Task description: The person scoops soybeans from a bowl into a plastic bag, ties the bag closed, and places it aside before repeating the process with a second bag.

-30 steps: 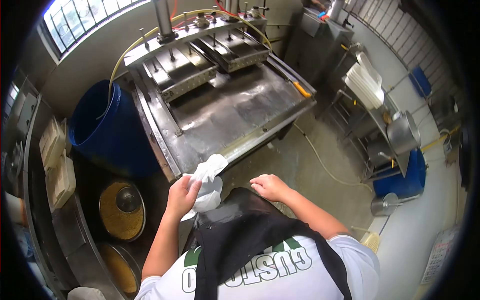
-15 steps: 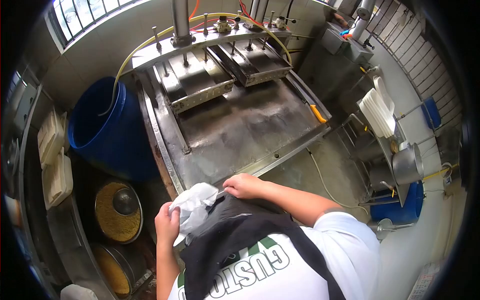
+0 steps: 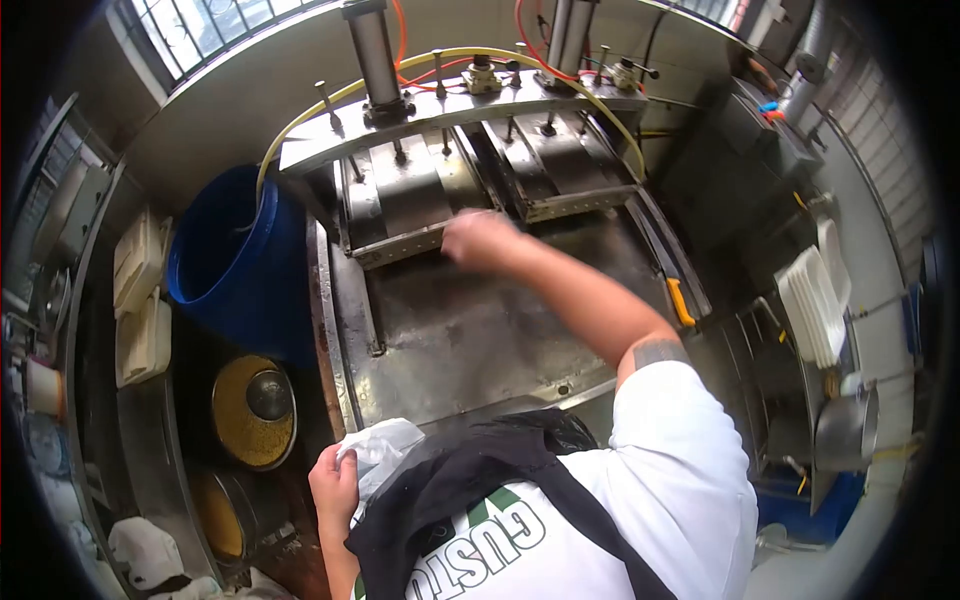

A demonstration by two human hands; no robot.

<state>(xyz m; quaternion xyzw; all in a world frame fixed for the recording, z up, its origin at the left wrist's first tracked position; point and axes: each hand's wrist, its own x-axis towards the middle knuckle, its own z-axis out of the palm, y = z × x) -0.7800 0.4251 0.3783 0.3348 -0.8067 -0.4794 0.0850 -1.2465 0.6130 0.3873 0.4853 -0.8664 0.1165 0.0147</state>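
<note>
My left hand (image 3: 334, 482) grips a crumpled white cloth or bag (image 3: 375, 445) at the front of my dark apron (image 3: 455, 465). My right hand (image 3: 482, 240) is stretched out over the metal work table (image 3: 450, 340), near the front edge of the left press plate (image 3: 408, 200). It is blurred, its fingers look curled, and whether anything is in them cannot be made out. The right press plate (image 3: 565, 165) lies just beyond it. A knife with an orange handle (image 3: 681, 302) rests along the table's right edge.
A blue barrel (image 3: 240, 270) stands left of the table. Below it are two metal pots with yellow contents (image 3: 245, 425). Pale plastic containers (image 3: 143, 335) sit at the left. On the right are white trays or boards (image 3: 812, 305) and a metal pot (image 3: 846, 432). Hoses run above the press.
My right hand has moved from the table's front edge forward to the left press plate. My left hand still holds the white cloth or bag. The view has shifted.
</note>
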